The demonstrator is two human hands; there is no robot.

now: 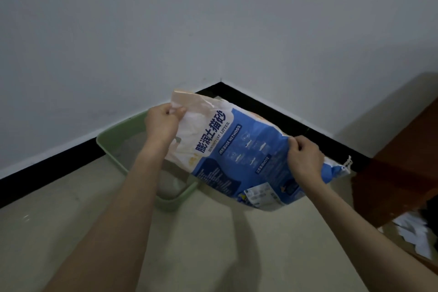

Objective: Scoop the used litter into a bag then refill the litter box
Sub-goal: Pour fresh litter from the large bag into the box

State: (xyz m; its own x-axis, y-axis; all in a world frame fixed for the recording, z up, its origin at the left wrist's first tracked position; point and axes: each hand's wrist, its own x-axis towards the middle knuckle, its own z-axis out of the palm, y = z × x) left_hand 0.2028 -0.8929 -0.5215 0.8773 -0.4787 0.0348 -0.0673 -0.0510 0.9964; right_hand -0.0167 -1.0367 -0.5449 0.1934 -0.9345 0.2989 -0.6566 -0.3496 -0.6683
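A blue and white cat litter bag (246,156) hangs tilted above the right half of a pale green litter box (111,137) that stands on the floor in the room's corner. My left hand (162,122) pinches the bag's upper left corner. At the bag's right edge, my right hand (305,159) grips the plastic. Grey litter (132,149) lies in the box. The bag hides the box's right part. I cannot tell where the bag's opening is.
White walls with a black baseboard (47,170) meet in the corner behind the box. A dark brown wooden piece of furniture (403,168) stands at the right, with white crumpled paper (412,234) in a box below it. Beige floor (201,244) lies in front.
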